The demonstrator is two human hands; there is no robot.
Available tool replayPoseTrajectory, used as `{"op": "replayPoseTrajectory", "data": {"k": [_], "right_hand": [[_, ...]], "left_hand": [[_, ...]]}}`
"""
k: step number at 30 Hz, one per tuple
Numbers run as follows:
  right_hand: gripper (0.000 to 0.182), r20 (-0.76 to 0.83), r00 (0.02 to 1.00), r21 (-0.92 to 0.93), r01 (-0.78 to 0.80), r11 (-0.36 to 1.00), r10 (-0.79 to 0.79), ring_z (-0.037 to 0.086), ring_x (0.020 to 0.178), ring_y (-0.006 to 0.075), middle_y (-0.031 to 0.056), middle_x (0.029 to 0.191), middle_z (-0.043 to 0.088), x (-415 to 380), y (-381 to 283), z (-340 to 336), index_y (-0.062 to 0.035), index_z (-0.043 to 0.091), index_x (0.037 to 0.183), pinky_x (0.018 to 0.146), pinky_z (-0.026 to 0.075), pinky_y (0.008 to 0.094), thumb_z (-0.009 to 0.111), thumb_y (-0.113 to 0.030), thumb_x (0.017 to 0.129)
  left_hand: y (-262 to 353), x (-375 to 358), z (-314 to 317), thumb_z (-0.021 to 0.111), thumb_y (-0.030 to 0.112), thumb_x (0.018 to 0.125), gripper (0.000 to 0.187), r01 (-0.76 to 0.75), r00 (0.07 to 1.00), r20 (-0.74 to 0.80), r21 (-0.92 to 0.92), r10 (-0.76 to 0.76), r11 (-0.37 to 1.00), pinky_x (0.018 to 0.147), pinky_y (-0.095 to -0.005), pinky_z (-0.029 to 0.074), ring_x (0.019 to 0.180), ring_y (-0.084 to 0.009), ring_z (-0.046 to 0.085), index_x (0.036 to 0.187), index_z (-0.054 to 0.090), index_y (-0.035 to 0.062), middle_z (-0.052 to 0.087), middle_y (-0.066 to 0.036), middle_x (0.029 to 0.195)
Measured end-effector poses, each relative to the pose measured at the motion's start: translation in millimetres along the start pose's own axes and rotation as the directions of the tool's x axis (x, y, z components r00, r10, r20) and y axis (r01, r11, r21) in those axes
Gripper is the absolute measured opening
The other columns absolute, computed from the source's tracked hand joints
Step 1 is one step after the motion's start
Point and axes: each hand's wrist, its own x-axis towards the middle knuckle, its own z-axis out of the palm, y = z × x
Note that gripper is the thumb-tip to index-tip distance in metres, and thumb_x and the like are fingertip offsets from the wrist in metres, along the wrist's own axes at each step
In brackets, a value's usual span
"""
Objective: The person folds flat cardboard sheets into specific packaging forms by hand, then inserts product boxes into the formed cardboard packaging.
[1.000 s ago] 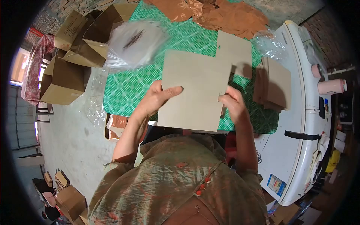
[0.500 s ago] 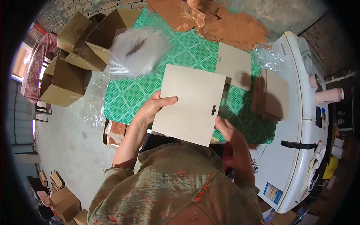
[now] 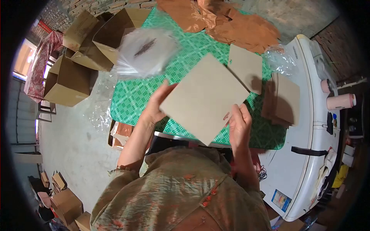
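A square beige cardboard sheet [image 3: 206, 100] is held above the table, turned so that one corner points toward my body. At its left corner, my left hand [image 3: 156, 104] grips the edge, with the fingers partly hidden behind it. My right hand [image 3: 239, 123] pinches the right edge beside the cut-out hang hole, which the fingers partly cover. Just beyond lies another beige sheet [image 3: 246, 67] with a hang hole, flat on the green checked tablecloth [image 3: 185, 50]. To the right is a stack of similar sheets [image 3: 287, 98].
Clear plastic sleeves [image 3: 144, 57] are fanned out at the table's back left. Brown plastic wrapping [image 3: 246, 32] covers the far edge. Open cardboard boxes [image 3: 69, 82] stand on the left. A white fridge lying alongside [image 3: 291, 165] borders the right, with crumpled clear film [image 3: 281, 57] near it.
The held sheet has rotated from nearly upright to a diamond position. My right hand has moved up onto its right edge, and my left thumb has come off its face.
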Motion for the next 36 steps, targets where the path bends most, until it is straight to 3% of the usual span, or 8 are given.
{"op": "replayPoseTrajectory", "data": {"k": [3,9,14,19,25,29,35,36], "right_hand": [[0.017,-0.144,0.988,0.233,-0.014,0.972,0.049,0.061,0.075,0.0115,0.0028,0.092,0.064,-6,4,14,-0.0061,0.057,0.107,0.061,0.047,0.0272,0.053,-0.022,0.103],[0.022,-0.127,0.956,0.449,-0.182,0.875,0.264,0.063,0.097,0.0166,0.0058,0.11,0.065,-31,21,29,-0.0093,0.056,0.115,0.077,0.052,0.0319,0.058,-0.025,0.1],[0.018,0.04,0.926,0.526,-0.339,0.78,0.376,0.065,0.101,0.0223,0.0089,0.106,0.068,-55,40,38,-0.0063,0.061,0.107,0.084,0.054,0.0362,0.061,-0.022,0.098],[0.031,0.198,0.859,0.458,-0.507,0.73,0.472,0.061,0.113,0.0272,0.0123,0.124,0.062,-66,26,20,-0.0051,0.056,0.124,0.092,0.051,0.0401,0.059,-0.023,0.099],[0.049,0.061,0.997,0.003,-0.056,0.998,0.056,0.055,0.118,0.0201,0.011,0.127,0.058,-33,-14,-24,-0.0006,0.047,0.137,0.099,0.045,0.0378,0.056,-0.03,0.099],[0.047,0.287,0.902,-0.512,-0.14,0.847,0.322,0.056,0.104,0.0119,0.006,0.114,0.063,-9,-58,-22,0.0025,0.052,0.131,0.092,0.045,0.0298,0.064,-0.024,0.094],[0.032,0.214,0.968,-0.347,-0.051,0.936,0.132,0.056,0.095,0.0087,0.0043,0.106,0.065,-7,-42,-3,0.0029,0.057,0.126,0.086,0.047,0.0265,0.057,-0.014,0.098],[0.032,0.216,0.968,-0.368,-0.037,0.929,0.124,0.056,0.095,0.0087,0.0041,0.106,0.065,-7,-41,-4,0.003,0.057,0.126,0.085,0.046,0.0265,0.057,-0.014,0.098]], "left_hand": [[-19,19,-29,0.057,0.072,0.084,0.1,0.057,0.782,0.611,-0.264,0.121,0.963,0.096,-0.0435,0.05,0.12,-0.029,0.057,0.144,0.035,-0.005,0.053,-0.021,0.137],[-88,-25,11,0.067,0.038,0.092,0.076,-0.224,0.869,0.463,0.055,0.174,0.973,0.101,-0.0409,0.044,0.132,-0.0292,0.045,0.148,0.033,0.0002,0.046,-0.016,0.144],[-102,-23,37,0.063,0.026,0.098,0.027,-0.183,0.978,-0.074,0.157,0.196,0.971,0.079,-0.0288,0.048,0.092,-0.0113,0.06,0.11,0.065,0.0016,0.066,-0.002,0.1],[-81,-25,33,0.065,0.017,0.096,0.023,-0.227,0.97,-0.052,0.144,0.237,0.963,0.083,-0.0287,0.049,0.096,-0.0122,0.061,0.114,0.065,0.0027,0.068,-0.003,0.104],[-51,-28,-10,0.069,0.012,0.093,0.041,-0.064,0.987,0.161,0.294,0.016,0.954,0.101,-0.035,0.045,0.115,-0.0184,0.058,0.13,0.056,0.0002,0.063,-0.008,0.124],[-44,-33,-2,0.071,0.014,0.091,0.044,-0.011,0.967,0.234,0.437,-0.101,0.9,0.092,-0.0324,0.049,0.112,-0.0173,0.06,0.13,0.056,-0.0005,0.064,-0.008,0.122],[-40,-35,3,0.06,0.028,0.099,0.036,-0.068,0.978,0.209,0.213,0.023,0.975,0.079,-0.0274,0.051,0.094,-0.012,0.064,0.12,0.061,-0.0013,0.068,-0.005,0.103],[-41,-33,1,0.058,0.033,0.1,0.035,-0.061,0.979,0.202,0.309,-0.003,0.949,0.061,-0.0233,0.048,0.071,-0.0082,0.058,0.111,0.062,-0.0001,0.065,-0.003,0.089]]}}
